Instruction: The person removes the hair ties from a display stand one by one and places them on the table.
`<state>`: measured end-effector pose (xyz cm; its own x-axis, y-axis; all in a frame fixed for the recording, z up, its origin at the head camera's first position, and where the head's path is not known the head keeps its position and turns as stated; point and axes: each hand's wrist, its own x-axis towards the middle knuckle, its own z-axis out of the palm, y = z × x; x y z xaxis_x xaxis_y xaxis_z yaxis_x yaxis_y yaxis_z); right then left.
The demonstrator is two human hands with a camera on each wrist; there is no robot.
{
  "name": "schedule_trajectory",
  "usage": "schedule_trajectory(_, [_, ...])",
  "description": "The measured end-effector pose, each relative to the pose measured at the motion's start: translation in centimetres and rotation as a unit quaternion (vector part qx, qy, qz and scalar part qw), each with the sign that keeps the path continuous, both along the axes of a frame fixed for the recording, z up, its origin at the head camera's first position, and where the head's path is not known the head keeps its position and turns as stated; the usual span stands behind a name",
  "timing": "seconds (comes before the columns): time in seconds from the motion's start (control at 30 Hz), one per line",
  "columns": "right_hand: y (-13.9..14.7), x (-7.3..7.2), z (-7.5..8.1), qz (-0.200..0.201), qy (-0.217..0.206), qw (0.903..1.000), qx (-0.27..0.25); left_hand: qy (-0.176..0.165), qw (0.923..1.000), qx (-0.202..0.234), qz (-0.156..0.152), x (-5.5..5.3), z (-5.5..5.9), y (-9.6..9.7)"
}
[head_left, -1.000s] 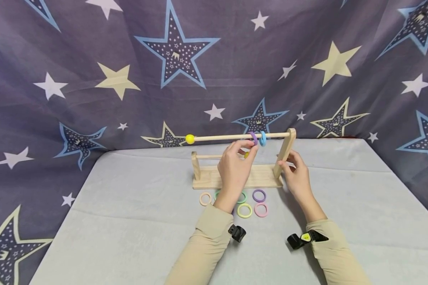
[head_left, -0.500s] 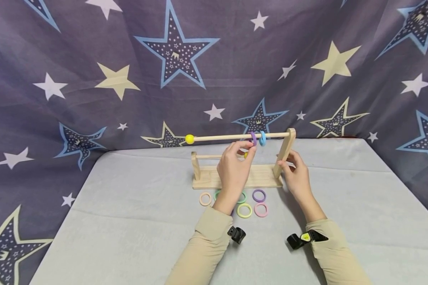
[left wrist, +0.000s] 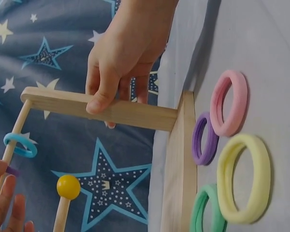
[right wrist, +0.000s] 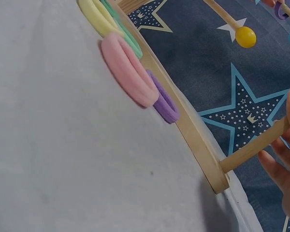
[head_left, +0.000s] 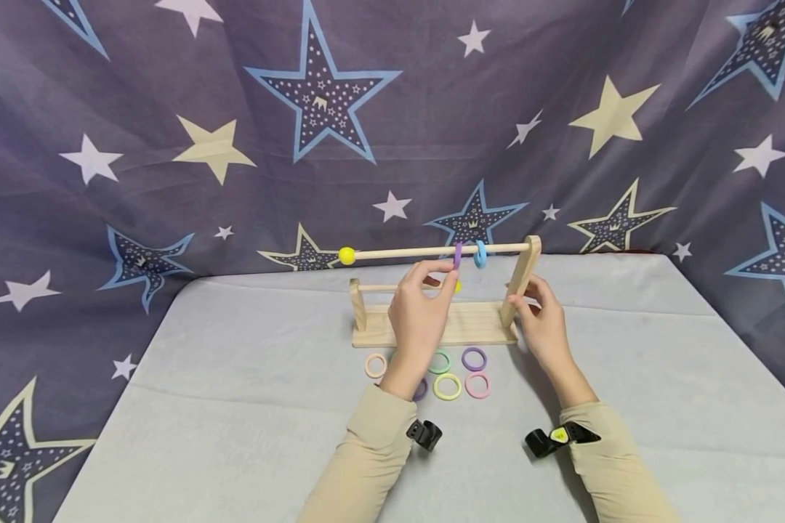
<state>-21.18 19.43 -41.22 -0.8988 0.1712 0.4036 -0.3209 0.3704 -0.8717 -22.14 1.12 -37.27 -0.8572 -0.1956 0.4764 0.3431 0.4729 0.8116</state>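
My left hand (head_left: 421,309) pinches a purple hair tie (head_left: 458,254) that is threaded on the upper wooden rod (head_left: 399,253). To the right of it on the same rod hangs a blue hair tie (head_left: 480,255). A yellow ball (head_left: 347,255) caps the rod's left end. My right hand (head_left: 546,323) grips the right upright (left wrist: 130,111) of the wooden stand, thumb on one side and fingers on the other. The lower rod ends in another yellow ball (left wrist: 68,187), seen near the left fingers; part of that rod is hidden behind my left hand.
In front of the stand's base (head_left: 477,325) lie several hair ties: pink (head_left: 478,374), yellow (head_left: 448,375), purple (head_left: 474,349), green (left wrist: 198,208) and peach (head_left: 376,355). The left forearm partly covers some. A star-patterned cloth (head_left: 235,196) hangs behind the table (head_left: 222,407).
My left hand has slid the purple hair tie a little left along the upper rod, widening its gap from the blue one. The right hand stays on the upright.
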Motion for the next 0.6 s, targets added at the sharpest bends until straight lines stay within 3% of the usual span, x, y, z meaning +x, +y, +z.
schedule_trajectory(0.6, [0.0,0.0,0.0,-0.002,0.004,1.0000,0.006,0.014,0.9994,0.019,0.026,0.1,0.0,-2.5])
